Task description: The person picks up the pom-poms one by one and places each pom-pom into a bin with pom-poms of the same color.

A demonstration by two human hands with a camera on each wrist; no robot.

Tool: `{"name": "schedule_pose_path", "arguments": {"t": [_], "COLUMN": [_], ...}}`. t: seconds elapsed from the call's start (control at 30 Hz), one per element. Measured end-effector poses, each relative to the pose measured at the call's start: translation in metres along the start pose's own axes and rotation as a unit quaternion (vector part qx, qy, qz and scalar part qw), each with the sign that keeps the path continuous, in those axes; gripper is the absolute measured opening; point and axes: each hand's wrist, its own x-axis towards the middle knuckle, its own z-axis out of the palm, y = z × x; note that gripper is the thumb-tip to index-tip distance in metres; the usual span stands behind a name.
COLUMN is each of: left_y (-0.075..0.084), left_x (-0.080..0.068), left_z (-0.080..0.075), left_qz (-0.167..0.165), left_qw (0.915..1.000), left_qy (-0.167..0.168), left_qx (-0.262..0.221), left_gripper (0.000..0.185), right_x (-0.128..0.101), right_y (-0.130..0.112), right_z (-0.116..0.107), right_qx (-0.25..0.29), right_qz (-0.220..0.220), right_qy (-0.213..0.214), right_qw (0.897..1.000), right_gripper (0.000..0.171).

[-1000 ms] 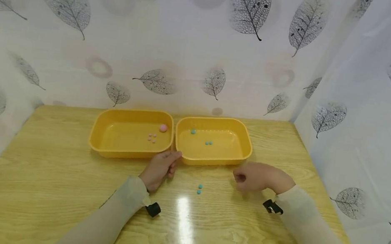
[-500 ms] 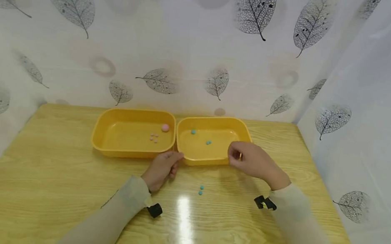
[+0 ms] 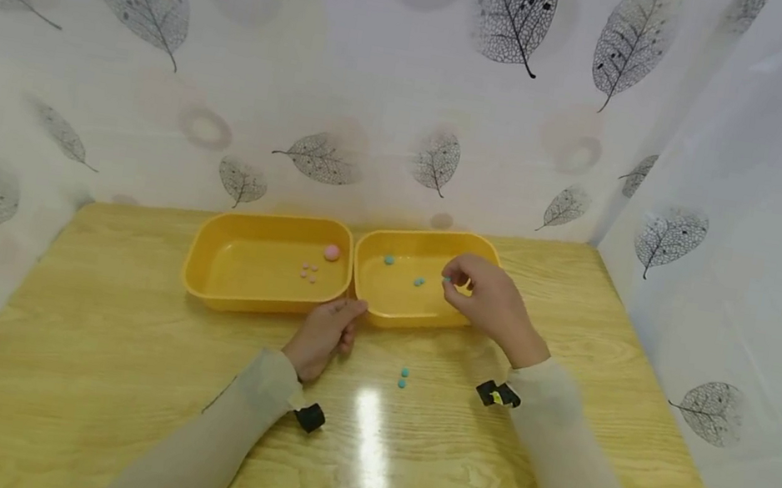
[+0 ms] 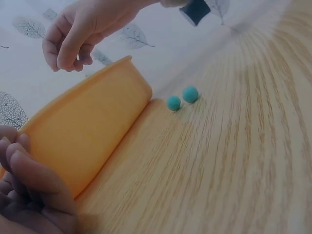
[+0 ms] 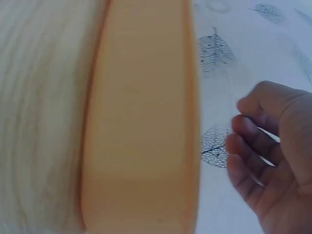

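Two yellow trays sit side by side at the back of the wooden table. The left tray (image 3: 204,275) holds a pink ball (image 3: 332,252) and a few small pink beads (image 3: 309,271). The right tray (image 3: 491,255) (image 4: 92,131) (image 5: 146,122) holds teal beads (image 3: 419,282). My right hand (image 3: 457,279) (image 4: 68,53) (image 5: 253,146) hovers over the right tray, fingers curled, with a speck of teal at its pinched tips. My left hand (image 3: 343,321) (image 4: 24,185) rests on the table with loosely curled fingers touching the trays' front where they meet.
Two loose teal beads (image 3: 402,377) (image 4: 181,99) lie on the table between my forearms. Leaf-patterned white walls close in the back, left and right sides. A glare stripe (image 3: 369,443) marks the glossy tabletop near me.
My right hand rose from the table at the right and moved left and back to above the right tray. The left hand stayed put.
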Motion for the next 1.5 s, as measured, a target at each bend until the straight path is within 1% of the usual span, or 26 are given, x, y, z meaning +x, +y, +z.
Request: {"name": "schedule_pose_path", "arguments": {"t": [0.1, 0.2, 0.37, 0.57, 0.73, 0.87, 1.07, 1.27, 1.5], "left_y": [-0.002, -0.003, -0.002, -0.001, 0.005, 0.008, 0.007, 0.004, -0.001], "left_x": [-0.001, -0.001, -0.001, 0.000, 0.001, 0.001, 0.002, 0.001, 0.000], "left_z": [0.001, 0.002, 0.003, 0.002, 0.002, 0.003, 0.002, 0.001, -0.001], "left_qz": [-0.007, -0.012, -0.003, -0.008, 0.000, -0.004, -0.003, -0.001, -0.002], "left_qw": [1.0000, 0.9999, 0.9999, 0.9999, 0.9998, 0.9998, 1.0000, 1.0000, 0.9999], "left_qy": [0.003, 0.001, -0.012, -0.010, -0.012, -0.012, -0.003, 0.003, 0.002], "left_qx": [-0.002, -0.002, 0.000, -0.008, -0.015, -0.015, -0.009, -0.006, -0.016], "left_gripper": [0.028, 0.028, 0.028, 0.028, 0.026, 0.024, 0.029, 0.033, 0.031], "right_x": [-0.003, -0.007, -0.009, -0.008, -0.004, -0.002, -0.002, -0.005, -0.006], "right_y": [0.001, 0.002, 0.000, -0.001, -0.002, -0.003, 0.000, 0.000, 0.000], "right_z": [0.006, 0.010, 0.012, 0.013, 0.012, 0.012, 0.014, 0.017, 0.021], "right_qx": [-0.028, -0.036, -0.029, -0.032, -0.028, -0.031, -0.033, -0.029, -0.035], "right_qz": [-0.016, -0.020, -0.023, -0.017, -0.014, -0.018, -0.013, -0.008, -0.014], "right_qy": [0.029, 0.037, 0.035, 0.027, 0.021, 0.017, 0.018, 0.007, 0.007], "right_qw": [0.999, 0.998, 0.999, 0.999, 0.999, 0.999, 0.999, 1.000, 0.999], "right_gripper": [0.005, 0.006, 0.011, 0.011, 0.012, 0.010, 0.010, 0.010, 0.012]}}
